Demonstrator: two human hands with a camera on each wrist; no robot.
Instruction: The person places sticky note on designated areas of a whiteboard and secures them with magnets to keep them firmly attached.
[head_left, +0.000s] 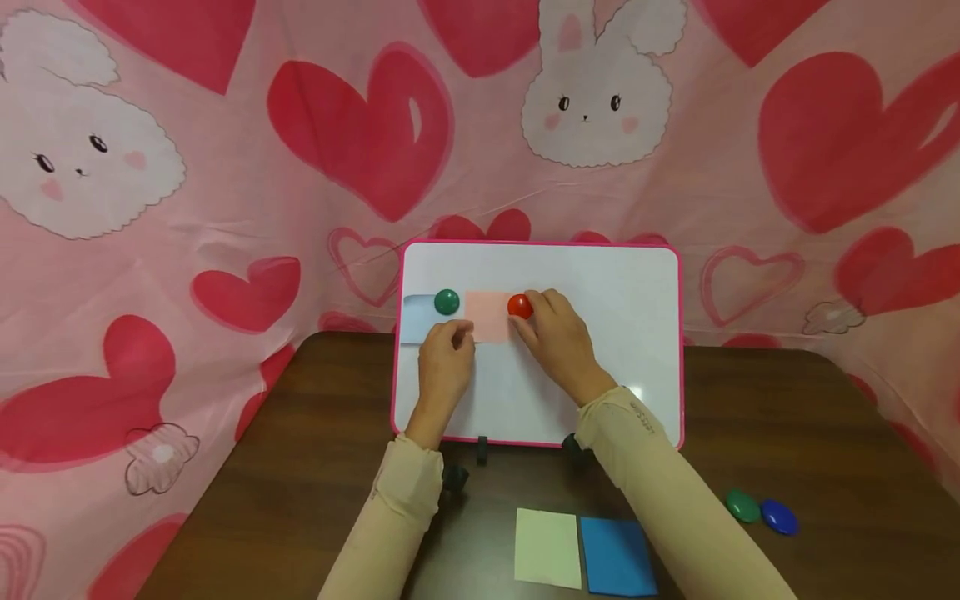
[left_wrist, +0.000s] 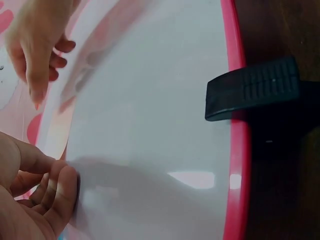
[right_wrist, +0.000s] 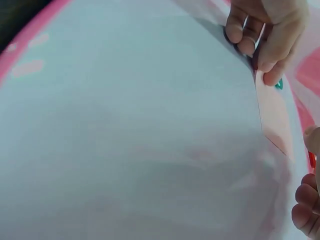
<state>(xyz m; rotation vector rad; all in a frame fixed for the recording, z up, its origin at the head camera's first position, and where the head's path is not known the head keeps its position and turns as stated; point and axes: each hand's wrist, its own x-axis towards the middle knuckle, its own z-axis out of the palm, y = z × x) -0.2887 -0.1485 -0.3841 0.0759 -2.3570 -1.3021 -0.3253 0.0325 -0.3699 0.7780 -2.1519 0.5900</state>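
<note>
A pink paper square (head_left: 487, 317) lies against the whiteboard (head_left: 615, 325), beside a light blue paper (head_left: 420, 319) with a round green magnet (head_left: 447, 302) at its upper right. My left hand (head_left: 446, 362) pinches the pink square near its lower left corner; the right wrist view shows this left hand (right_wrist: 272, 37) with thumb and finger on the paper (right_wrist: 274, 115). In my right hand (head_left: 558, 337) a round red magnet (head_left: 520, 306) is gripped at the pink square's right edge. Whether the magnet touches the board cannot be made out.
Black clips (left_wrist: 255, 89) hold the board's lower edge on the dark wooden table (head_left: 330, 467). In front lie a pale yellow paper square (head_left: 547, 548) and a blue one (head_left: 618, 557). A green magnet (head_left: 742, 506) and a blue magnet (head_left: 780, 517) sit at the right.
</note>
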